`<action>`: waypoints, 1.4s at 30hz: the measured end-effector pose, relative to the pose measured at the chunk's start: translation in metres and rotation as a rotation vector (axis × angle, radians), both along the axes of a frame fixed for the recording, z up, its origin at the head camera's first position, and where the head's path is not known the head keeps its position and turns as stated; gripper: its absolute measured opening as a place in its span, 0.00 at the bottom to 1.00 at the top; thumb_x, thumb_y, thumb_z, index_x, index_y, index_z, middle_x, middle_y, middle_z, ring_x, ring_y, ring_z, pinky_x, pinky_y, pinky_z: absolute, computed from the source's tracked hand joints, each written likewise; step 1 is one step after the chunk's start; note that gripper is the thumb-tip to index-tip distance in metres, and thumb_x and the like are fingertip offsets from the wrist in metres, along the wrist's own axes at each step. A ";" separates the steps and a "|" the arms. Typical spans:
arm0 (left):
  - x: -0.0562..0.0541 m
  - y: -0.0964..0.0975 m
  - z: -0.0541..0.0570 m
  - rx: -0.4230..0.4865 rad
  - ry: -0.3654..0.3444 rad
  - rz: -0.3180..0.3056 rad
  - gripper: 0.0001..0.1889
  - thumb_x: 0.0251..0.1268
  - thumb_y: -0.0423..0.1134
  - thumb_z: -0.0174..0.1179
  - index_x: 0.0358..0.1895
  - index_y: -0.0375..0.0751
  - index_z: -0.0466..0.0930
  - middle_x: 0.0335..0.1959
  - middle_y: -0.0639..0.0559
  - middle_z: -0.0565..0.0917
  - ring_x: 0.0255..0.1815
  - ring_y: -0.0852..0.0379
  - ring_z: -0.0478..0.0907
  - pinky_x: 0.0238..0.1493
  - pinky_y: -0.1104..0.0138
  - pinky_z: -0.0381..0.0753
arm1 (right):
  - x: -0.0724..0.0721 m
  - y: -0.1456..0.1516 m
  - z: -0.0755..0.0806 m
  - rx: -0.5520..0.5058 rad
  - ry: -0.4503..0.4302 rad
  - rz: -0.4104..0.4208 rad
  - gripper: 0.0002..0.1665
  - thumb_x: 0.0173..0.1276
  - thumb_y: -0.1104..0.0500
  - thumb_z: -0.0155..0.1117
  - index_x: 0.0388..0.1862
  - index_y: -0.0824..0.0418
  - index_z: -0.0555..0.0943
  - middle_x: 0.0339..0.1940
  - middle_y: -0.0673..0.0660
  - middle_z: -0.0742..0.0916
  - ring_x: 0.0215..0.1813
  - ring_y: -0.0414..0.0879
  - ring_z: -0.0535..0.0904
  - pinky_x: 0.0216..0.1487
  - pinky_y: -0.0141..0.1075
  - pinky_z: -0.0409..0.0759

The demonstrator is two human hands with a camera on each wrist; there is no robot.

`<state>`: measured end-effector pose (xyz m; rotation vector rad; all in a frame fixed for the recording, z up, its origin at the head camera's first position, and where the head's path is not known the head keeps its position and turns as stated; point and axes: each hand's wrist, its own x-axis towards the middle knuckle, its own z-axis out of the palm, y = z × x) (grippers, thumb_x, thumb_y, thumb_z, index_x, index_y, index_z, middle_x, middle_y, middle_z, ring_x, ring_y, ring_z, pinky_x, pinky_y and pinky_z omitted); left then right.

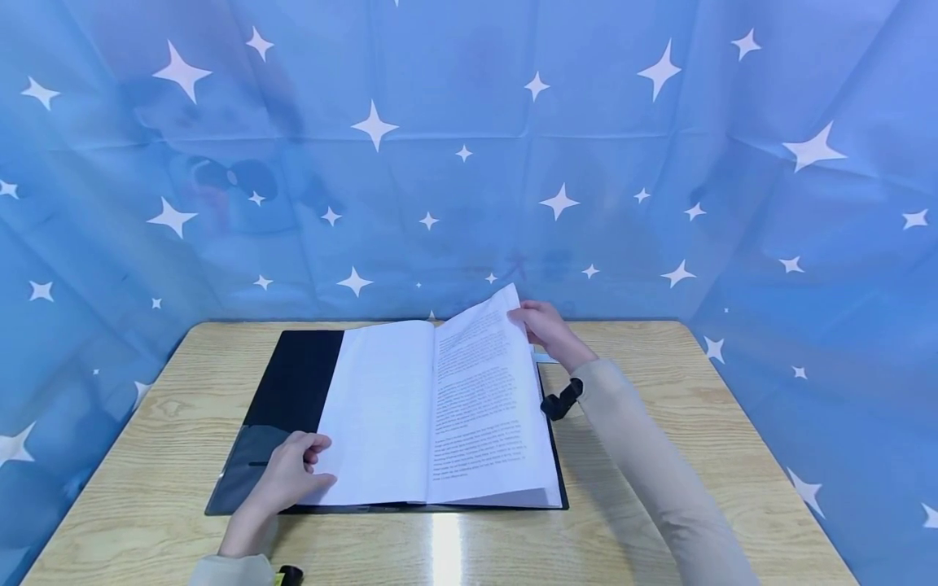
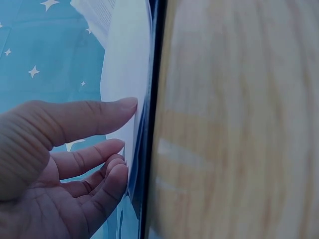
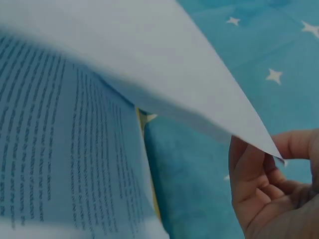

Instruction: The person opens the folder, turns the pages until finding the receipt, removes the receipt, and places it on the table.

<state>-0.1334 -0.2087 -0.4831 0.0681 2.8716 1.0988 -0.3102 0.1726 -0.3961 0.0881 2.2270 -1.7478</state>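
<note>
An open black folder (image 1: 304, 366) lies on the table, with a spread of white pages between its covers. My right hand (image 1: 548, 330) pinches the upper outer corner of a printed page (image 1: 476, 391) between thumb and fingers. That page is lifted and slants upward; in the right wrist view another printed page (image 3: 60, 134) shows beneath it. My left hand (image 1: 293, 472) rests at the lower left of the blank left page (image 1: 377, 415). Its thumb and loosely bent fingertips touch the paper in the left wrist view, gripping nothing.
The wooden table (image 1: 623, 521) extends around the folder. A blue curtain (image 1: 469, 179) with white stars hangs behind and at both sides. A small pale tab (image 1: 544, 357) sticks out at the folder's upper right. Dark wrist cameras sit on both sleeves.
</note>
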 end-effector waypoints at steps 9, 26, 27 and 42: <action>0.000 0.000 0.001 0.001 -0.010 0.006 0.23 0.38 0.27 0.72 0.43 0.29 0.78 0.32 0.49 0.69 0.32 0.55 0.67 0.30 0.69 0.70 | -0.005 -0.015 0.013 -0.081 -0.022 0.060 0.18 0.70 0.58 0.51 0.55 0.66 0.69 0.36 0.56 0.79 0.29 0.44 0.77 0.36 0.37 0.74; 0.000 -0.001 0.000 0.004 -0.013 -0.005 0.23 0.40 0.28 0.72 0.44 0.28 0.77 0.32 0.48 0.69 0.33 0.54 0.67 0.30 0.69 0.69 | 0.008 -0.041 0.022 -0.065 -0.047 0.095 0.22 0.67 0.60 0.55 0.60 0.62 0.71 0.50 0.63 0.80 0.42 0.51 0.81 0.37 0.40 0.79; 0.000 -0.001 0.000 0.006 -0.012 -0.007 0.23 0.40 0.28 0.72 0.45 0.28 0.77 0.32 0.48 0.69 0.33 0.54 0.67 0.30 0.69 0.69 | 0.009 -0.043 0.022 -0.062 -0.045 0.100 0.22 0.67 0.60 0.55 0.61 0.61 0.71 0.51 0.63 0.80 0.43 0.51 0.80 0.38 0.41 0.79; 0.000 0.000 0.001 0.007 -0.013 -0.005 0.24 0.40 0.28 0.72 0.45 0.27 0.77 0.32 0.48 0.69 0.33 0.54 0.67 0.30 0.69 0.70 | 0.029 -0.059 0.029 -0.029 -0.011 0.192 0.23 0.68 0.58 0.56 0.60 0.63 0.71 0.50 0.62 0.80 0.43 0.52 0.80 0.39 0.44 0.79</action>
